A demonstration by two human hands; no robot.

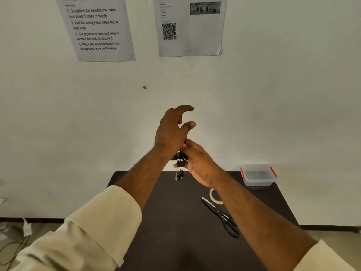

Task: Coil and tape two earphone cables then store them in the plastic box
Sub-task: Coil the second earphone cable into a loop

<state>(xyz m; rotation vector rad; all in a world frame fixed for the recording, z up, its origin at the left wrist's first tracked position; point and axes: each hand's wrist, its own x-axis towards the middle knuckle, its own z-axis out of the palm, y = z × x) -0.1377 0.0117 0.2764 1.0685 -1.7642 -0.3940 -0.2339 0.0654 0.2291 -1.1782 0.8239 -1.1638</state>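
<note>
Coiling step. Right hand [197, 165] pinches the black earphone cable [180, 163] above the table [175, 222]; left hand [173, 132] fingers spread, cable apparently looped round it. Next probably tape [214, 196], scissors [220, 216], then box [257, 176].

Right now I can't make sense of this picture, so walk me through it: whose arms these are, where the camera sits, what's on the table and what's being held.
There is no machine here. A person wears a camera on the head, looking forward and down, so the two arms are their own. The left hand is raised with fingers spread, and the right hand meets it. Between them hangs a black earphone cable, bunched up; exactly which fingers pinch it is hidden. On the dark table lie black-handled scissors, a roll of clear tape partly behind the right arm, and a plastic box with red clips at the far right corner. Printed instructions hang on the wall.
</note>
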